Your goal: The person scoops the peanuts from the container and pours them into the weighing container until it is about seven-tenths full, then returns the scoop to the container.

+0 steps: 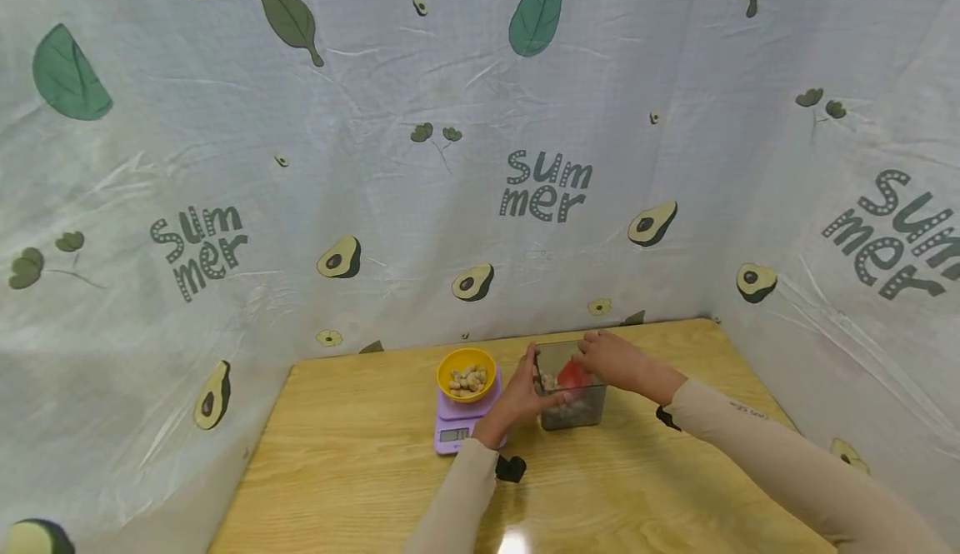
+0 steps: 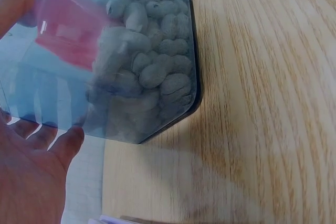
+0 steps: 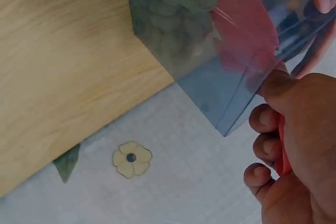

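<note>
A clear grey plastic container (image 1: 572, 414) stands on the table, with unshelled peanuts (image 2: 157, 61) inside. My left hand (image 1: 517, 400) holds it at the left side, thumb across the front wall and fingers along the side wall. My right hand (image 1: 617, 360) grips the handle of a red scoop (image 1: 573, 375). The scoop's head (image 3: 244, 27) is inside the container, seen through the wall near the peanuts. Left of the container, a yellow bowl (image 1: 442, 381) with some peanuts sits on a purple kitchen scale (image 1: 448, 411). The scale's display is too small to read surely.
Everything stands on a light wooden table (image 1: 352, 446), near its back edge. A whitish patterned curtain (image 1: 405, 229) hangs behind and along both sides. The scale stands close by the left forearm.
</note>
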### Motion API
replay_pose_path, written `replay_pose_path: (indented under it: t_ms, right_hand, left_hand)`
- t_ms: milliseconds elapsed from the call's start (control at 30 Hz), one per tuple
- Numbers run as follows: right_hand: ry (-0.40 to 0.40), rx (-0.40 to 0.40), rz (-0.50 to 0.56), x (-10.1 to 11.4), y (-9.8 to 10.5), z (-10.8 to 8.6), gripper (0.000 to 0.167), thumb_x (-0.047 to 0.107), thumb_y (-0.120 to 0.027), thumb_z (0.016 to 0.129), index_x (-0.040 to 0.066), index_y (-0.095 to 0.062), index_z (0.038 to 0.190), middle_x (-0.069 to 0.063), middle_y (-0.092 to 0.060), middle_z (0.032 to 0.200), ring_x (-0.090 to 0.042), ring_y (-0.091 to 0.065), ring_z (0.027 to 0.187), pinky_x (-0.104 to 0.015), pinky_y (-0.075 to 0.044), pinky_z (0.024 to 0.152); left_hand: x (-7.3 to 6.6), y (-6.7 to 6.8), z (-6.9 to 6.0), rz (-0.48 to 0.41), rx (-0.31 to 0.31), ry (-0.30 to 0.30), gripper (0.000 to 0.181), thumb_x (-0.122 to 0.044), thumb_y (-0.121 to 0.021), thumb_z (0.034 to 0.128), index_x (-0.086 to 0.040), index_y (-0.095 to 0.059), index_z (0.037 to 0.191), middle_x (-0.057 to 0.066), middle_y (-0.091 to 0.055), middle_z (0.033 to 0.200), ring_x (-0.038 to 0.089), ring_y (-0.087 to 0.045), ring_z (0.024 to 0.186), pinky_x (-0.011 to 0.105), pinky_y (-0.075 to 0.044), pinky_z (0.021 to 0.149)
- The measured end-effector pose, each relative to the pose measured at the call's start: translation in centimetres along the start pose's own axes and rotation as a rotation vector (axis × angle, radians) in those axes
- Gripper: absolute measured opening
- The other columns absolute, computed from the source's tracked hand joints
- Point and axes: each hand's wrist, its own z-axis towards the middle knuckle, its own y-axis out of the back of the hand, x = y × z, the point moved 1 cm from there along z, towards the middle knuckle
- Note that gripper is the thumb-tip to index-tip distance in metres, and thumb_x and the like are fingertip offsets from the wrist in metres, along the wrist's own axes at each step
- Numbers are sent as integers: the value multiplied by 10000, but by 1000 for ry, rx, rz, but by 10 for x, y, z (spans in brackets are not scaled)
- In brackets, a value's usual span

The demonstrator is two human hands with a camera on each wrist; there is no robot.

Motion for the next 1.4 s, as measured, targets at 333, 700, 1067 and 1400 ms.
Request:
replay_pose_path:
  t_ms: [333, 700, 1067, 1400]
  right_hand:
    - [6, 36, 21, -4, 16, 6, 131, 201, -781, 816, 192, -733, 938, 17, -667, 861, -182, -605, 833, -361, -525, 796]
    - [11, 35, 224, -6, -1, 6, 51, 165, -755, 843, 172, -731, 887, 31, -642, 761, -161, -582, 722, -352, -519, 688]
    - [53, -43, 393, 3, -8, 11, 63, 106, -728, 865, 137, -711, 813, 18, -611, 703, -132, -566, 645, -303, -498, 610]
    - [-78, -139, 445, 3, -13, 11, 35, 138, -719, 883, 120, -709, 911, 2, -639, 742, -166, -568, 651, -362, -470, 614]
  left_hand:
    - [3, 0, 0, 0, 7, -20, 1144, -568, -716, 824, -145, 16, 1594, 116, -183, 1643, 349, -327, 1457, 530, -337, 1160]
    - [0, 0, -1, -5, 5, 29, 1103, -503, -737, 834, -227, 10, 1598, 117, -147, 1656, 355, -324, 1463, 528, -320, 1171]
    - [-3, -1, -1, 9, 19, 6, 1121, -566, -711, 829, -173, 5, 1597, 107, -177, 1650, 329, -327, 1465, 497, -326, 1176]
    - [-3, -1, -3, 12, 6, 4, 1112, -551, -722, 827, -194, -5, 1598, 94, -176, 1651, 322, -279, 1488, 511, -315, 1180]
